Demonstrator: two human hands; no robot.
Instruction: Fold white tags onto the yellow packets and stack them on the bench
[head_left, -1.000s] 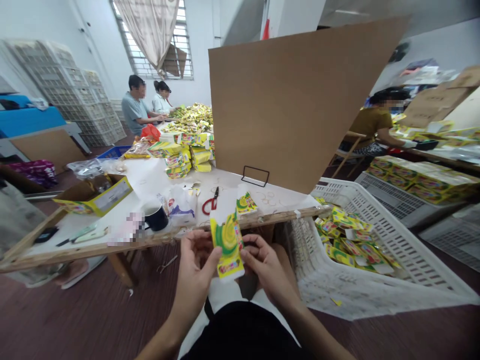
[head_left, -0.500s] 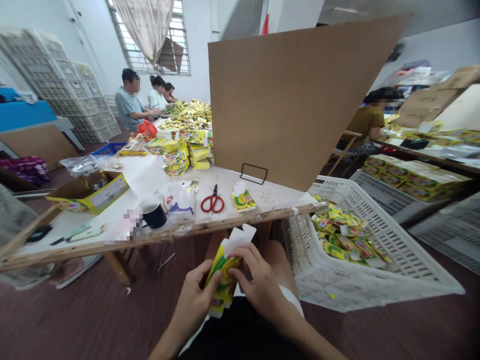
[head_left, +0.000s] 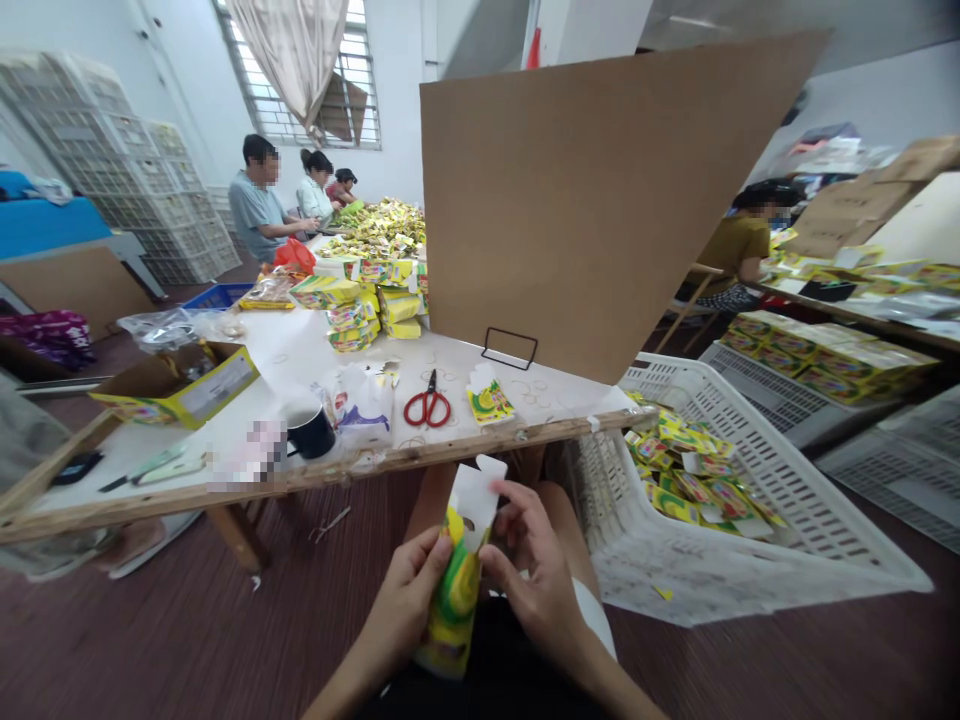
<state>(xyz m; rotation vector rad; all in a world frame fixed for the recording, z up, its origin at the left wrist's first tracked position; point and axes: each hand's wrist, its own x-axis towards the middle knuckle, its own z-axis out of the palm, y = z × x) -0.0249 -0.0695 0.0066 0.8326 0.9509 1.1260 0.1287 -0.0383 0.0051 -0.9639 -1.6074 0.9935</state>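
Observation:
Above my lap I have a small yellow-and-green printed carton, tilted upright, with its white end flaps raised and a dark opening below them. My left hand is closed round its left side, thumb on the front. At the carton's right edge is my right hand, its fingers apart and slightly blurred; the index fingertip is by the white flap and the thumb by the edge. Whether they touch the carton I cannot tell. Beyond my hands, a similar flat carton lies on the table beside red-handled scissors.
A white plastic basket with several cartons stands on my right. Along the wooden table edge are a dark mug and a plastic bag. A large cardboard sheet stands behind them. Other people sit at work farther back.
My left hand has shifted slightly right with the carton, which is more upright and shows more of its front. My right hand's fingers have come off its front and spread by the flap.

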